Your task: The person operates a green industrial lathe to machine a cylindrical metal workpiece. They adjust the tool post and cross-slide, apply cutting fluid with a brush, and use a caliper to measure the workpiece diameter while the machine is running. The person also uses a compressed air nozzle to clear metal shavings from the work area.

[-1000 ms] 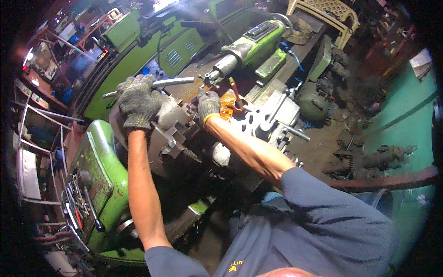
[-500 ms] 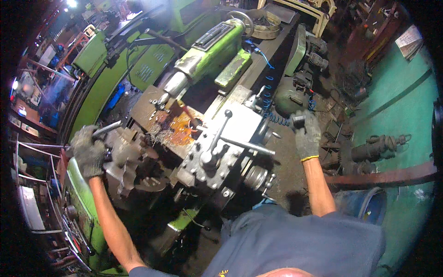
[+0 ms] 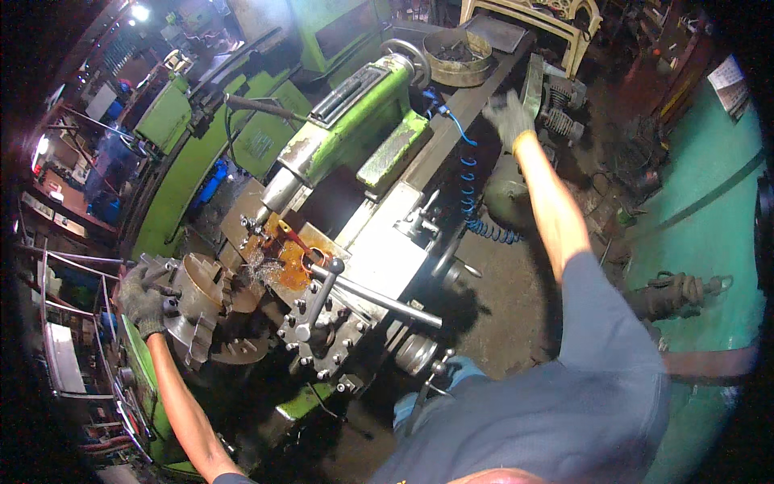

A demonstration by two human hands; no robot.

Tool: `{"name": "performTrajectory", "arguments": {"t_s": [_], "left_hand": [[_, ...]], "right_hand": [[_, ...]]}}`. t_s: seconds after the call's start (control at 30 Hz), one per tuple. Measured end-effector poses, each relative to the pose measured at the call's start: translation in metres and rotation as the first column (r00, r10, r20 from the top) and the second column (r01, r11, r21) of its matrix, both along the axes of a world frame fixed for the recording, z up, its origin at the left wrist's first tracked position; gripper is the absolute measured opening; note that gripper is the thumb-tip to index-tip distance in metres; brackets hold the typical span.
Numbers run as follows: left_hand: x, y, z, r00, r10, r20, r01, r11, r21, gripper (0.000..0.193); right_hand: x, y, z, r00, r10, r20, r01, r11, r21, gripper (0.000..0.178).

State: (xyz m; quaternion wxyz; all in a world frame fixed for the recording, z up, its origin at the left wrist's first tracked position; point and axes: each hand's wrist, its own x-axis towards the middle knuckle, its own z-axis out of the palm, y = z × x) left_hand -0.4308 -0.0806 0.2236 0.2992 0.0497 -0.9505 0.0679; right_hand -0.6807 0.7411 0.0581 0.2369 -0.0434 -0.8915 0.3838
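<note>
My left hand [image 3: 142,303], in a grey knitted glove, is closed around the handle of a chuck key [image 3: 161,290] at the side of the lathe chuck [image 3: 198,292]. The chuck has stepped jaws, and the key's end is hidden by the glove and chuck. My right hand [image 3: 511,121], in a like glove with a yellow cuff, reaches far forward over the compressor tank [image 3: 508,194]. Motion smears its fingers, so whether it holds anything does not show. Between my arms stands the tool post [image 3: 318,327] with a long bar handle [image 3: 379,300].
Beyond the carriage is the green tailstock [image 3: 347,121] with a handwheel [image 3: 407,60]. A coiled blue air hose [image 3: 469,181] hangs beside the bed. A round metal pan [image 3: 456,68] sits at the far end. Rusty coolant and chips lie by a brush [image 3: 290,234].
My right hand has swung forward and away from beside the carriage. My left hand stays at the chuck, with its key turned slightly. The view has shifted a little.
</note>
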Motion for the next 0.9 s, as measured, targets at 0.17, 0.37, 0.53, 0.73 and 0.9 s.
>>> {"name": "performTrajectory", "arguments": {"t_s": [0.17,0.37,0.53,0.73,0.9], "left_hand": [[-0.006,-0.016,-0.004,0.999,-0.017,-0.044,0.02,0.998,0.059,0.048],[0.006,-0.014,-0.01,0.997,0.057,-0.044,-0.056,0.998,0.025,0.05],[0.005,-0.007,-0.005,0.998,0.043,-0.045,-0.041,0.999,0.033,0.048],[0.002,0.0,-0.008,0.995,0.08,-0.065,-0.079,0.997,0.013,0.043],[0.007,-0.003,-0.009,0.992,0.095,-0.083,-0.093,0.995,0.027,0.04]], "right_hand": [[-0.099,0.002,0.04,0.972,-0.222,0.079,0.17,0.894,0.415,0.007],[-0.027,-0.125,0.017,0.967,0.246,0.064,-0.171,0.816,-0.552,0.034],[-0.071,-0.18,0.045,0.951,0.302,-0.067,-0.285,0.939,0.19,0.033],[-0.126,-0.228,0.073,0.878,0.476,-0.056,-0.314,0.659,0.683,0.051],[-0.133,-0.252,0.069,0.868,0.495,0.024,-0.408,0.685,0.604,0.052]]}}
